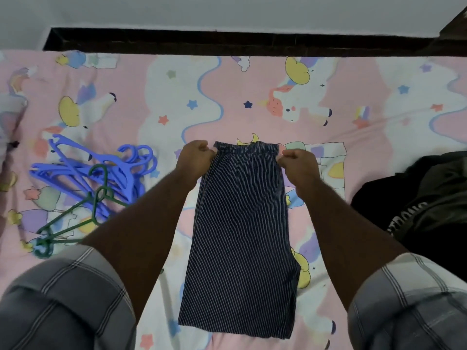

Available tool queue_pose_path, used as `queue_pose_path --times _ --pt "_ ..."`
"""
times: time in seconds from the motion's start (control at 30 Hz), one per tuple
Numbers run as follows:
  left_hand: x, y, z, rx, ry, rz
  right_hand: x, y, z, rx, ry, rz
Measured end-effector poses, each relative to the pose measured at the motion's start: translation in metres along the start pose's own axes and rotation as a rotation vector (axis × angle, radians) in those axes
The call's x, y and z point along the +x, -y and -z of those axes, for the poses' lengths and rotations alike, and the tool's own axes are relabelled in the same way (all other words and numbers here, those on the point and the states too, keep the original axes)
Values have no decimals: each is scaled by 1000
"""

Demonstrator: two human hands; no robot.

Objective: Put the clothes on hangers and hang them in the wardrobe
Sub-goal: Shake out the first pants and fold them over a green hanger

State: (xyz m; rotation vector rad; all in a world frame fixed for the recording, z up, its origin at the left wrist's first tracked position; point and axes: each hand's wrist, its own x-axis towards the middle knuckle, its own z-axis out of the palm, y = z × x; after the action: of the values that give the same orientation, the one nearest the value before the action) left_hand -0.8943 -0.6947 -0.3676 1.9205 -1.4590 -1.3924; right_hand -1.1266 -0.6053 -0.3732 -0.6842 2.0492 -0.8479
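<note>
At the middle of the bed, a pair of dark pinstriped shorts hangs by its elastic waistband from two hands, legs folded together and trailing toward the near edge of the frame. The left hand pinches the waistband's left corner with curled fingers; the right hand pinches the right corner the same way. Both forearms reach out straight from rolled check sleeves at the near corners, wrists level, the band pulled flat between them.

To the left of the shorts, a heap of blue hangers lies on the sheet, hooks pointing right, with green hangers crossing over its near side; the left forearm hides part of the green ones. To the right, well apart from the shorts, a pile of dark clothes sits at the bed's right edge, some pale lettering showing on it.

The pink unicorn-print sheet lies open beyond the hands as far as a dark frame rail along the far side, where a pale wall begins.
</note>
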Motion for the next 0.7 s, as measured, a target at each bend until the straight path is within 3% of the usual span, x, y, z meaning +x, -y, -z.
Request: queue_pose_path --times 0.2,0.37,0.53,0.7 --pt "42 2 -24 89 115 -38 56 -11 -25 -79 49 30" --pt "58 10 -25 262 112 -108 70 -11 -31 -59 127 19" --pt "52 6 -17 175 81 -86 56 -8 -22 77 108 -3" --pt "26 4 -2 59 166 -41 16 -5 -7 221 163 -13"
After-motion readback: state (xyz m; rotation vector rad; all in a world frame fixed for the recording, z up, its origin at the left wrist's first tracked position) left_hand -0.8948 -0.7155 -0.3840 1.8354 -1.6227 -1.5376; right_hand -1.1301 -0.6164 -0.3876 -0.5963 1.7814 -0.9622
